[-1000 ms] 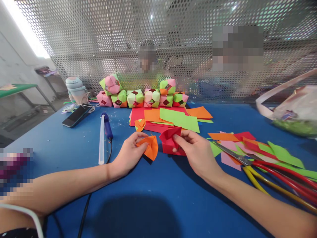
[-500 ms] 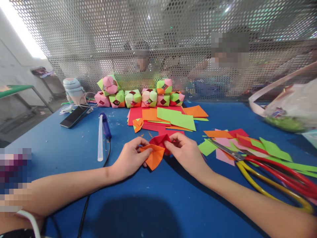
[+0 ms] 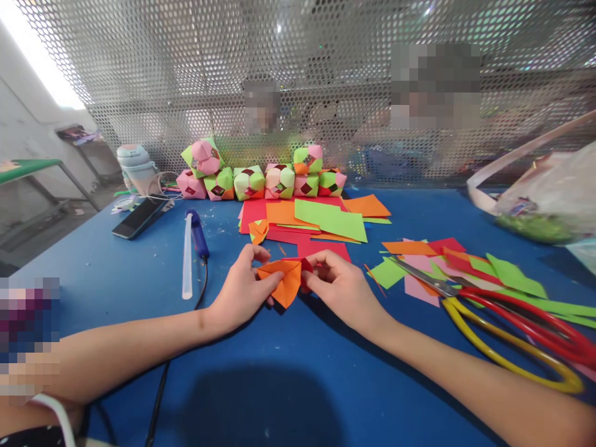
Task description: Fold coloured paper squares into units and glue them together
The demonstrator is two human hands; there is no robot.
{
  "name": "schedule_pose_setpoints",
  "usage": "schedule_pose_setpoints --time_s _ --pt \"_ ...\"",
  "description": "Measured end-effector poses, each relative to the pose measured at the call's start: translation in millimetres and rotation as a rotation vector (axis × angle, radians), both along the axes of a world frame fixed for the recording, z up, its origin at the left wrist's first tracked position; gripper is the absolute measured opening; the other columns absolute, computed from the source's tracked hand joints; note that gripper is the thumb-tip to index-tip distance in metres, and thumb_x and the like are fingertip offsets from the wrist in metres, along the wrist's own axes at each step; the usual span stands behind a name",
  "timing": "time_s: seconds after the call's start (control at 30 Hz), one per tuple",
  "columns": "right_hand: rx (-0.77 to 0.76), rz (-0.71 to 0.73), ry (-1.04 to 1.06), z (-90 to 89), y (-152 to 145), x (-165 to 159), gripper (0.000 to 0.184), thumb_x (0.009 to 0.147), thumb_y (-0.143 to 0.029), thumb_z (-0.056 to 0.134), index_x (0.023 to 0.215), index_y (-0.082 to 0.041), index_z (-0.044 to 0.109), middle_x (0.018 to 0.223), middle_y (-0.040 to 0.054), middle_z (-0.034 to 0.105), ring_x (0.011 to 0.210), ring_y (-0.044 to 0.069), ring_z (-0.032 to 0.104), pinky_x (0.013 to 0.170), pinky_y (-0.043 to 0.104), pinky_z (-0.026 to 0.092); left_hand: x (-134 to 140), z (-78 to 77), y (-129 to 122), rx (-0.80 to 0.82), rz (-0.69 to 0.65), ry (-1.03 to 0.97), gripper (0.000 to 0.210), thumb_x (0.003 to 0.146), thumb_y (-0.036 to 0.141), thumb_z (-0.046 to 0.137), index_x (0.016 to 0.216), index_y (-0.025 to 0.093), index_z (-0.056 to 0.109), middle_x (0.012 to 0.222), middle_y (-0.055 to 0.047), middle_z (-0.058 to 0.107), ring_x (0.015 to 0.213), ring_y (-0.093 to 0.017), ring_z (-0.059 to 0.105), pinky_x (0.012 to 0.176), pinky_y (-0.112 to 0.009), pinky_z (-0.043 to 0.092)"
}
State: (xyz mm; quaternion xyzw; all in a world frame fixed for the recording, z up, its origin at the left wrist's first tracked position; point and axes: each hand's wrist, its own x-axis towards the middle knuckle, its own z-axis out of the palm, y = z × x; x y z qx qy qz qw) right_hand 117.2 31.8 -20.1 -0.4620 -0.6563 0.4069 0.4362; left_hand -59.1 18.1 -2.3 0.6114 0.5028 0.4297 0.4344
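Between thumb and fingers, my left hand [image 3: 246, 282] pinches a folded orange paper piece [image 3: 287, 287] above the table. My right hand [image 3: 342, 285] is closed on a folded red paper piece [image 3: 305, 268], mostly hidden behind the orange one and my fingers. The two pieces overlap; whether they are joined I cannot tell. Just beyond my hands lies a small orange and green folded paper [image 3: 258, 231]. Behind it is a stack of coloured paper sheets [image 3: 330, 217], red, orange and green.
Several folded paper balls [image 3: 250, 184] line the back by a perforated metal screen [image 3: 326, 74]. At left lie a glue gun [image 3: 199, 234], a glue stick [image 3: 187, 264] and a phone [image 3: 139, 217] near a cup [image 3: 138, 171]. Scissors [image 3: 449, 292] rest on paper scraps [image 3: 484, 273] at right.
The red piece has slid left behind the orange one, so less of it shows. Both hands are closer together, and the orange piece has shifted slightly left and up.
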Motion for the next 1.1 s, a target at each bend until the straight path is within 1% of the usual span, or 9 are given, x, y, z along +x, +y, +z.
schedule_pose_setpoints --time_s 0.1,0.23,0.33,0.4,0.47,0.57,0.77,1.0,1.1 --pt "0.017 0.021 -0.004 -0.2 -1 -1 0.014 0.079 -0.032 0.057 0.084 -0.021 0.053 0.062 -0.0016 0.060 0.059 0.015 0.060 0.057 0.027 0.048 0 0.3 0 0.003 -0.008 0.025 0.028 0.076 0.029 0.060 0.094 0.022 0.040 0.080 0.003 0.054 0.043 -0.006 0.051 0.041 -0.019 0.041" --pt "0.113 -0.039 -0.051 1.5 5 2 0.013 0.080 -0.032 0.055 0.084 -0.019 0.056 0.066 0.0001 0.060 0.057 0.014 0.056 0.053 0.026 0.045 -1 0.9 -2 0.052 -0.013 0.133 0.022 0.077 0.024 0.058 0.093 0.021 0.043 0.062 0.007 0.048 0.046 -0.007 0.044 0.044 -0.018 0.035" --pt "0.188 -0.053 -0.164 5.1 10 6 0.013 0.080 -0.029 0.054 0.082 -0.019 0.060 0.065 0.0008 0.060 0.056 0.014 0.055 0.052 0.026 0.044 -2 0.3 -2 0.188 -0.022 0.225 0.016 0.076 0.020 0.058 0.087 0.020 0.047 0.075 0.003 0.051 0.056 -0.007 0.044 0.052 -0.019 0.036" --pt "0.213 -0.012 -0.243 8.5 11 8 0.013 0.079 -0.028 0.054 0.080 -0.018 0.062 0.065 0.0007 0.061 0.057 0.014 0.054 0.053 0.026 0.043 -3 -0.5 -2 0.285 -0.032 0.282 0.013 0.074 0.017 0.059 0.082 0.018 0.048 0.086 0.001 0.053 0.063 -0.008 0.045 0.057 -0.020 0.037" --pt "0.211 0.038 -0.293 12.2 10 8 0.013 0.079 -0.027 0.053 0.079 -0.018 0.063 0.066 0.0007 0.062 0.057 0.013 0.054 0.053 0.026 0.043 -3 -1.5 -1 0.328 -0.038 0.317 0.012 0.074 0.016 0.059 0.081 0.018 0.048 0.087 0.000 0.053 0.065 -0.008 0.043 0.058 -0.020 0.036" --pt "0.166 0.088 -0.307 16.9 8 8 0.014 0.079 -0.027 0.053 0.079 -0.018 0.065 0.064 -0.0004 0.062 0.055 0.012 0.053 0.050 0.024 0.041 -4 -3.5 1 0.295 -0.025 0.321 0.012 0.075 0.018 0.059 0.081 0.018 0.049 0.082 0.001 0.053 0.062 -0.008 0.041 0.057 -0.020 0.035" --pt "0.018 0.137 -0.199 21.2 5 8 0.014 0.079 -0.027 0.054 0.082 -0.018 0.064 0.066 0.0003 0.063 0.055 0.011 0.054 0.049 0.023 0.043 -4 -6.1 3 0.102 -0.040 0.225 0.015 0.077 0.028 0.058 0.084 0.018 0.049 0.064 0.005 0.050 0.055 -0.008 0.045 0.049 -0.019 0.034" --pt "-0.133 0.169 0.010 19.5 2 2 0.012 0.077 -0.027 0.056 0.083 -0.017 0.060 0.071 0.0008 0.063 0.056 0.011 0.059 0.058 0.026 0.050 -2 -2.8 2 0.119 -0.049 0.190 0.018 0.078 0.027 0.056 0.094 0.017 0.057 0.085 -0.001 0.062 0.073 -0.012 0.056 0.065 -0.023 0.045" --pt "-0.156 0.188 0.063 19.9 0 1 0.016 0.079 -0.030 0.054 0.087 -0.017 0.058 0.073 0.0007 0.063 0.060 0.012 0.060 0.061 0.027 0.050 -2 -2.6 3 0.077 -0.051 0.161 0.019 0.079 0.028 0.055 0.093 0.016 0.059 0.084 -0.002 0.063 0.074 -0.013 0.057 0.066 -0.023 0.046"
